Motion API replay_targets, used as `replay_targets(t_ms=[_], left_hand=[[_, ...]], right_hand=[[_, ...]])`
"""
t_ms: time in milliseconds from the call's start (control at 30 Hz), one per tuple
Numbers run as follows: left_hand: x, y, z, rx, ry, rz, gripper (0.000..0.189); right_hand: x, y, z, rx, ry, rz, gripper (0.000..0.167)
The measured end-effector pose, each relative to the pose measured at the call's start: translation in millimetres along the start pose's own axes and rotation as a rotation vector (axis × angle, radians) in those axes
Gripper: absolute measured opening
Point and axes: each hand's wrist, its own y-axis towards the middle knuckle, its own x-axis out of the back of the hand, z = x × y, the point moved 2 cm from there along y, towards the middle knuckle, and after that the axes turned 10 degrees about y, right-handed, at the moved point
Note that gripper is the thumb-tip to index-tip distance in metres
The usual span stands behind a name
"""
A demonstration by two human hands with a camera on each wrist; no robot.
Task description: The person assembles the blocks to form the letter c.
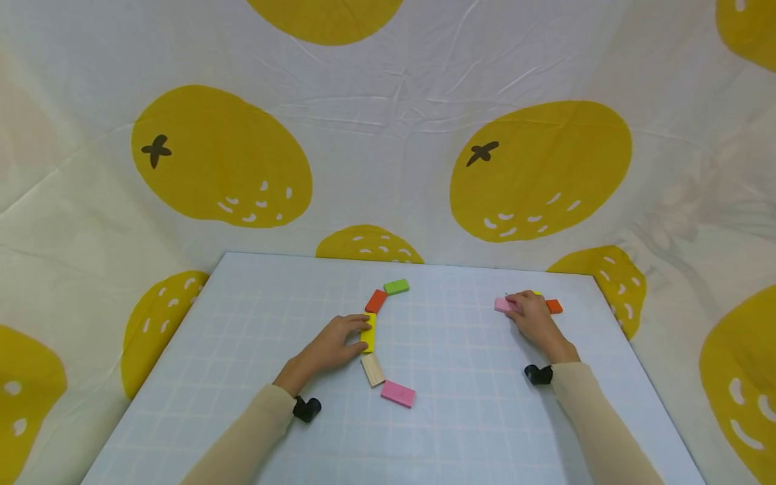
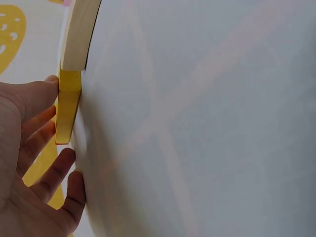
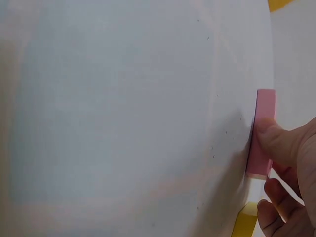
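Note:
My left hand (image 1: 335, 342) pinches a flat yellow block (image 1: 368, 333), with the thumb at its near end and fingertips at the far end. In the left wrist view, the yellow block (image 2: 68, 107) meets the end of a plain wooden block (image 2: 81, 34). On the right of the table, my right hand (image 1: 535, 322) holds a light pink block (image 1: 506, 305) between thumb and fingers. The right wrist view shows the thumb along the side of this pink block (image 3: 260, 153). Partly hidden behind that hand are another yellow block (image 1: 537, 293) and an orange-red block (image 1: 554, 306).
The held yellow block sits in a curved row with a green block (image 1: 397, 287), a red-orange block (image 1: 376, 301), a plain wooden block (image 1: 372, 370) and a darker pink block (image 1: 398, 394). A fruit-print cloth (image 1: 388, 168) hangs behind the white gridded table (image 1: 273, 289).

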Motion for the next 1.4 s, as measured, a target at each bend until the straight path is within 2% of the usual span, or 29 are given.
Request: replay_targets(t_ms=[300, 533, 767, 1067, 1400], left_hand=[[0.6, -1.5, -1.4, 0.018, -0.012, 0.017, 0.044], [2.2, -1.7, -1.3, 0.018, -0.012, 0.02, 0.044], [2.2, -1.7, -1.0, 0.018, -0.032, 0.019, 0.042], [2.0, -1.5, -0.1, 0.013, -0.019, 0.015, 0.043], [1.2, -0.5, 1.2, 0.012, -0.026, 0.019, 0.043]], right_hand=[[-8.7, 12.2, 11.8, 0.006, 0.01, 0.056, 0.043], [-17.5, 22.0, 30.7, 0.016, 0.033, 0.092, 0.04], [-26.2, 32.4, 49.3, 0.095, 0.032, 0.107, 0.042], [-37.2, 46.1, 74.3, 0.155, -0.006, 0.116, 0.037], [-48.5, 59.4, 98.3, 0.301, -0.044, 0.093, 0.03]])
